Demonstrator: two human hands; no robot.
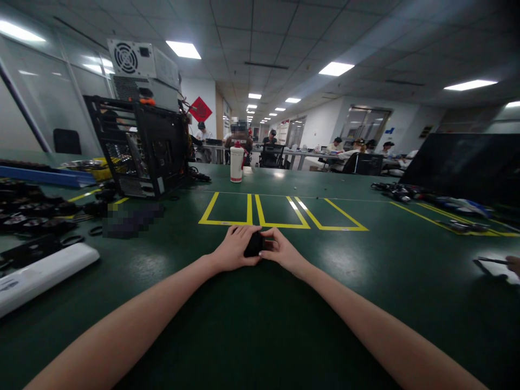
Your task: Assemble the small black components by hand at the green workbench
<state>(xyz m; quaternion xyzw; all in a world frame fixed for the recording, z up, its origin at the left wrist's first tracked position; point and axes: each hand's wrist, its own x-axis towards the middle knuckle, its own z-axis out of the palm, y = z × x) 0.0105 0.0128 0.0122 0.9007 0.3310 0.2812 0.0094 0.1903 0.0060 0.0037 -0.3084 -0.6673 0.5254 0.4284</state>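
While both hands [238,248] [285,253] hold the black object [253,245], its long axis is unclear.

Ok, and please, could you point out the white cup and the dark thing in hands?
cup [236,164]: head view, middle of its side
dark thing [253,245]: head view, its visible middle

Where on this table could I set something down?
Three patches look bare: inside the yellow outlines beyond the left hand and right hand, between the forearms, and from the right forearm across to another person's hand. It's crowded at left, around the computer case and long white piece, and at far right, among the cables.
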